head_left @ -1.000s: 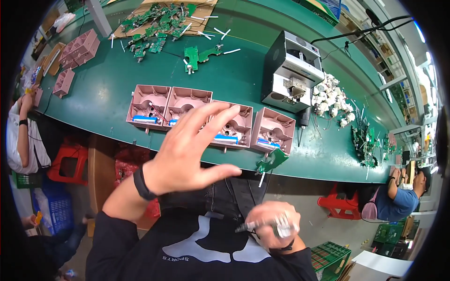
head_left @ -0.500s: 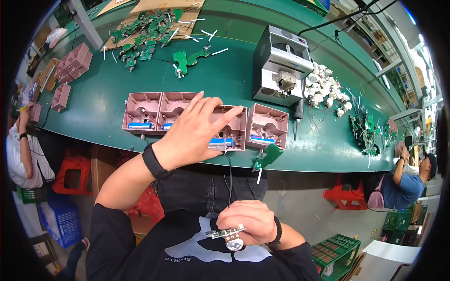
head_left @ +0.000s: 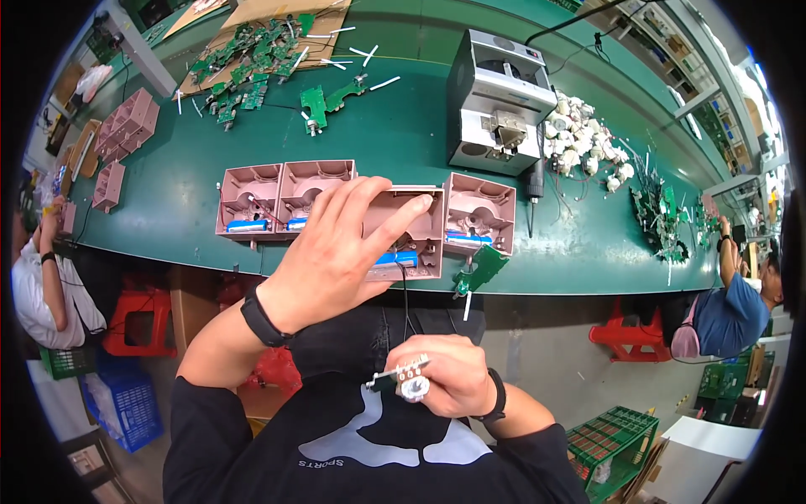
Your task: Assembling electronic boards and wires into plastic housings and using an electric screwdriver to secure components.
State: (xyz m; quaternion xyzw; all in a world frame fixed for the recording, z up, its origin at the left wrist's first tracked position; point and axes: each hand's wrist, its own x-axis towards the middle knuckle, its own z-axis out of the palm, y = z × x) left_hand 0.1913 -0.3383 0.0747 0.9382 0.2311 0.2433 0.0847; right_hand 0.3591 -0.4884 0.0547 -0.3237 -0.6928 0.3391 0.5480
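Observation:
My left hand (head_left: 327, 256) grips a pink plastic housing (head_left: 424, 220) near the table's front edge, with fingers spread over its far rim. Inside that housing lies a blue cylindrical battery (head_left: 398, 259); my palm hides its left part. Dark wires hang from it toward my right hand. Low in front of my shirt, my right hand (head_left: 457, 374) is closed on a small circuit board (head_left: 410, 370), tilted, with a round silvery component (head_left: 414, 387) on it. Two pink housings with blue batteries stand at left (head_left: 248, 197), and another (head_left: 478, 212) stands at right.
A loose green board (head_left: 483, 269) overlaps the table's front edge. Behind stands a grey-black machine (head_left: 501, 105), beside white parts (head_left: 579, 147). Boards (head_left: 252, 63) are heaped at the back left, more (head_left: 659, 214) at right. People sit at both sides.
My right hand has risen toward the table with the circuit board, which has turned. The housing under my left hand has shifted slightly nearer and tilted. The view has moved a little.

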